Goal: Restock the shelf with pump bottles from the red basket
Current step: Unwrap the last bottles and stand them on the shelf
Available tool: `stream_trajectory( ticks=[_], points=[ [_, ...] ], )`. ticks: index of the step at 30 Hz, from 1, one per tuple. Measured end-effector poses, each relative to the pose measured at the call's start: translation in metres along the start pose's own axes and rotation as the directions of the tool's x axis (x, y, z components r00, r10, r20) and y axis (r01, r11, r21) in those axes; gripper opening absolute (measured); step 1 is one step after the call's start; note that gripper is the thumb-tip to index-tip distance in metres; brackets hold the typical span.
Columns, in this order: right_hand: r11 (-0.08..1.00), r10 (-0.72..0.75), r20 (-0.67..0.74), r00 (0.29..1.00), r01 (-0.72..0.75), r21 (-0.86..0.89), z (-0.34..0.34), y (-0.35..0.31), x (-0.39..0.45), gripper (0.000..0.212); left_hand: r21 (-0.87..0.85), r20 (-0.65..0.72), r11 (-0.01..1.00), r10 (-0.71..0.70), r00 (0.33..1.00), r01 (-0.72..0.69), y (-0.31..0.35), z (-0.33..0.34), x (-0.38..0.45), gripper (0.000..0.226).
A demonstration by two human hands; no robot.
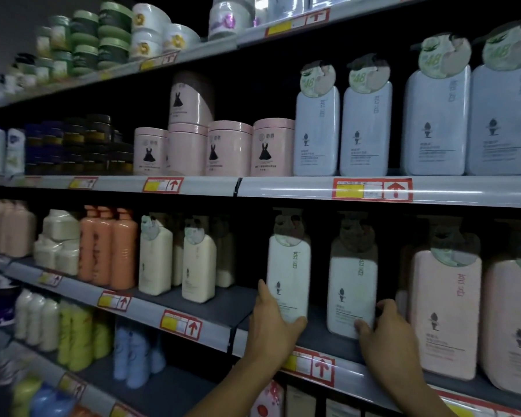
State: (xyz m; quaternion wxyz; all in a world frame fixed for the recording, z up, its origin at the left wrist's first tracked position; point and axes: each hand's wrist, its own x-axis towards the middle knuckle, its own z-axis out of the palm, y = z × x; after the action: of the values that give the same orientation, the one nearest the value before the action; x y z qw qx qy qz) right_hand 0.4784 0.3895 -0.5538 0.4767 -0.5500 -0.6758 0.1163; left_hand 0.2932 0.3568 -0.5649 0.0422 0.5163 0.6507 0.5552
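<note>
Two hands; two white bottles

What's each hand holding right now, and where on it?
The left hand grips a white pump bottle around its lower body, thumb on the left side. The right hand holds a second white bottle at its lower right corner.

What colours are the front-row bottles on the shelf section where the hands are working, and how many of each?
White bottles: 2, one in the left hand, one in the right hand
Pink bottles: 2
Total: 4
</note>
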Motion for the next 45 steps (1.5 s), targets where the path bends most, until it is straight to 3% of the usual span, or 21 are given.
stream_trajectory(
  ticks=[6, 9, 13, 16, 19, 25, 31, 35, 39, 45],
  points=[
    [0.991, -0.122, 0.021, 0.992, 0.123, -0.059, -0.011, -0.019, -0.031, 0.055, -0.006, -0.029, 0.996, 0.094, 0.995, -0.094, 0.007, -0.027, -0.004, 0.095],
    [0.964, -0.262, 0.036, 0.964, 0.263, -0.029, -0.016, -0.031, -0.055, 0.057, 0.034, -0.126, 0.995, 0.102, 0.987, -0.099, 0.001, -0.054, 0.003, 0.084],
    [0.925, -0.381, 0.047, 0.923, 0.381, 0.020, -0.006, -0.043, -0.083, 0.055, 0.017, -0.315, 1.000, -0.006, 0.949, 0.011, -0.024, -0.088, 0.024, 0.065],
    [0.874, -0.486, 0.039, 0.873, 0.485, 0.035, 0.011, -0.058, -0.086, 0.058, -0.007, -0.357, 0.995, -0.095, 0.929, 0.099, -0.049, -0.104, 0.039, 0.066],
    [0.838, -0.536, 0.062, 0.842, 0.523, 0.156, 0.035, -0.080, -0.080, 0.050, -0.045, -0.362, 0.993, -0.121, 0.924, 0.112, -0.073, -0.113, 0.049, 0.061],
    [0.848, -0.487, 0.189, 0.852, 0.411, 0.335, 0.115, -0.124, -0.059, 0.041, -0.066, -0.346, 0.991, -0.129, 0.929, 0.113, -0.109, -0.120, 0.072, 0.059],
    [0.880, -0.280, 0.298, 0.913, 0.121, 0.458, 0.184, -0.160, -0.016, 0.043, -0.019, -0.379, 0.999, -0.041, 0.925, 0.037, -0.141, -0.138, 0.091, 0.075],
    [0.880, -0.211, 0.301, 0.930, 0.046, 0.473, 0.221, -0.171, -0.006, 0.048, 0.033, -0.482, 0.999, 0.033, 0.876, -0.019, -0.159, -0.161, 0.100, 0.068],
    [0.920, -0.174, 0.331, 0.928, 0.033, 0.390, 0.241, -0.185, 0.003, 0.073, 0.081, -0.493, 0.996, 0.009, 0.870, 0.035, -0.171, -0.180, 0.115, 0.078],
    [0.930, -0.120, 0.330, 0.936, -0.010, 0.367, 0.250, -0.202, 0.012, 0.061, 0.047, -0.453, 0.996, -0.044, 0.890, 0.073, -0.186, -0.192, 0.127, 0.073]
  ],
)
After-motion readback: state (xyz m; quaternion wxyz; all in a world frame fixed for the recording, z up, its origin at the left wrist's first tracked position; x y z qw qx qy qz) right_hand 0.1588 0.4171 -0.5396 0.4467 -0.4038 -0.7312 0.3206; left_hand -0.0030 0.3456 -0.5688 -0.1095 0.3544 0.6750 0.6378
